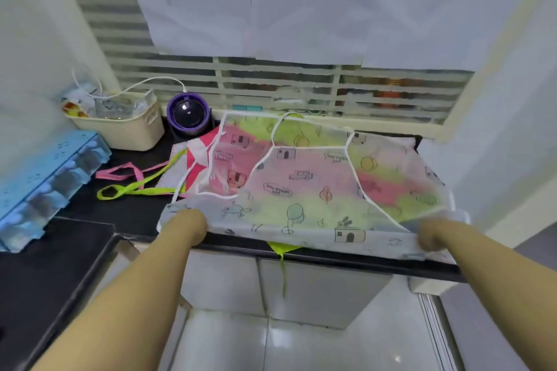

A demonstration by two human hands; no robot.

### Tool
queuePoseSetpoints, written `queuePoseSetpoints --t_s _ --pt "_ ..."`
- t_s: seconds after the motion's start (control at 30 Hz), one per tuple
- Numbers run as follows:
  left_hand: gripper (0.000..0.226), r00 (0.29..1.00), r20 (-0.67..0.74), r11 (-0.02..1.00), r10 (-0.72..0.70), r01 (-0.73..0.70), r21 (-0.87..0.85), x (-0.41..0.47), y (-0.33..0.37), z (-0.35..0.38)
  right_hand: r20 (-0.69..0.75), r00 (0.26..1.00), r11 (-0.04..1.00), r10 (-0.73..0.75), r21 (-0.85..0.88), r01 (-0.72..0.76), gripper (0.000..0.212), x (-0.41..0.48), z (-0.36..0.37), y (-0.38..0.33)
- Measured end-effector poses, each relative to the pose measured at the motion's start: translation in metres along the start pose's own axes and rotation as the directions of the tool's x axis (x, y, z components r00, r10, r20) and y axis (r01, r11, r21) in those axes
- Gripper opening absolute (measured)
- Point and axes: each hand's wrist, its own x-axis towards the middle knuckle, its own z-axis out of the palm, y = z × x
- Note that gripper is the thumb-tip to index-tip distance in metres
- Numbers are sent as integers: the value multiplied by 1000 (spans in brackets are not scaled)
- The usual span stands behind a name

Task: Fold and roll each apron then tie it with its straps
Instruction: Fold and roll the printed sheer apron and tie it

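A thin white see-through apron (pixel 304 187) with cartoon prints and white straps lies spread over pink and green aprons on the black counter (pixel 132 211). My left hand (pixel 188 227) grips its near left corner. My right hand (pixel 435 236) grips the near right corner at the counter's front edge. A red and white apron (pixel 197 159) sticks out at the left. Pink straps (pixel 126 172) and green straps (pixel 132 190) trail across the counter to the left. A green strap end (pixel 283 262) hangs over the front edge.
A cream basket (pixel 126 123) with clutter and a white cable stands at the back left, next to a purple round device (pixel 188 114). A blue plastic rack (pixel 45 184) sits on the left. A barred window runs behind the counter; a white wall stands at the right.
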Motion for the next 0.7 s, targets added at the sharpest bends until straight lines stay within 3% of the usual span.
queuePoseSetpoints --t_s 0.07,0.13,0.2,0.3,0.37,0.47,0.6,0.7 --pt "53 995 28 994 -98 99 -45 -2 2 -30 8 1000 993 20 -115 -18 54 4 -19 6" --pt "45 987 -50 987 -156 153 -49 -3 0 -59 -34 998 988 57 -139 -62 52 5 -35 13" --pt "37 948 -260 983 -183 185 -18 -12 -2 -79 -102 989 993 105 -48 -110 47 -2 -48 18" --pt "27 796 -606 997 3 40 59 -15 -8 -78 -259 945 980 198 66 -187 30 -4 -48 27" --pt "15 812 -581 994 64 2 113 -16 -6 -71 -228 949 975 217 100 -199 28 -2 -42 31" --pt "19 874 -483 989 61 14 150 -14 3 -61 -115 979 982 167 110 -154 30 -1 -34 24" --pt "28 838 -527 989 140 -94 114 -10 17 -68 -363 932 999 22 -32 -36 12 -6 -32 -14" --pt "32 824 -537 983 180 -170 68 -9 24 -86 -547 816 981 -186 -148 124 31 -13 -31 -59"
